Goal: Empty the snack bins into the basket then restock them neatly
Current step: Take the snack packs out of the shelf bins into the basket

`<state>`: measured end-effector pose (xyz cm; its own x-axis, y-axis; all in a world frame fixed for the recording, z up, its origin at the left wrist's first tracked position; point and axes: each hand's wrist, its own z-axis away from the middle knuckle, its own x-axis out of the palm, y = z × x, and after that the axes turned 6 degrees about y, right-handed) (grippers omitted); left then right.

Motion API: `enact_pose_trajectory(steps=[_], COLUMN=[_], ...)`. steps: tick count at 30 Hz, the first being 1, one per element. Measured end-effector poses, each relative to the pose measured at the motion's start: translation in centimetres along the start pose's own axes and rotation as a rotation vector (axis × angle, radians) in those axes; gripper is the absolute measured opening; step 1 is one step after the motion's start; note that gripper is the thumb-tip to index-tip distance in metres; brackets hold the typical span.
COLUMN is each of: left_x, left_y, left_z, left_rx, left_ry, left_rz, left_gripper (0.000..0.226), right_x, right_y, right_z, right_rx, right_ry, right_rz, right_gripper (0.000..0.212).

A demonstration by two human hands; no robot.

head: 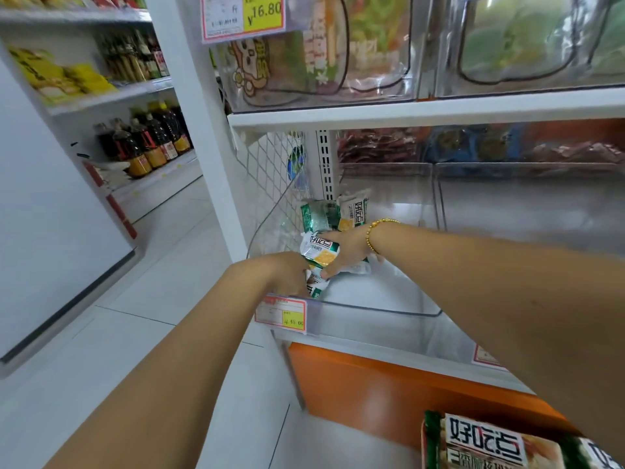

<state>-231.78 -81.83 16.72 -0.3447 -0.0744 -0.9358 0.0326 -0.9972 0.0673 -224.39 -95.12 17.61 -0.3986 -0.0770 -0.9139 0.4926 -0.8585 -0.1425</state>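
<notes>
On the upper white metal shelf board (pixel 406 113), full clear plastic bins (pixel 324 79) side by side. On the lower white shelf (pixel 389 357), two more clear bins (pixel 372 309), touching, with a red-and-yellow price tag (pixel 280 314) at the front.

Inside the clear snack bin (pixel 372 309), the left hand's (pixel 287 272) fingertips are hidden behind the snack packets (pixel 319 248). The small print of the price label (pixel 280 314) on the bin's front is unreadable. Below the bin, a large packet (pixel 487 445) is cut off by the frame's edge. Above it, the upper bins' (pixel 321 55) contents are blurred.
</notes>
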Motion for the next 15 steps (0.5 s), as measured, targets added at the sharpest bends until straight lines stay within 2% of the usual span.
enact_pose_trajectory(steps=[6,10,15], left_x=[-0.6,-1.3,-3.0], left_y=[0.1,0.1,0.7], left_z=[0.1,0.5,1.4], left_rx=[0.037,0.036,0.016], left_ry=[-0.025,-0.040,-0.121], left_rz=[-0.010,-0.079,-0.065], left_gripper=[0.031,0.052,0.061], right_x=[0.2,0.6,0.6], right_y=[0.4,0.2,0.1], right_z=[-0.3,-0.3,0.0], right_rx=[0.012,0.074,0.071], right_ry=[-0.013,-0.028,-0.030], right_rz=[-0.074,-0.050,-0.034], right_gripper=[0.090,0.097,0.096])
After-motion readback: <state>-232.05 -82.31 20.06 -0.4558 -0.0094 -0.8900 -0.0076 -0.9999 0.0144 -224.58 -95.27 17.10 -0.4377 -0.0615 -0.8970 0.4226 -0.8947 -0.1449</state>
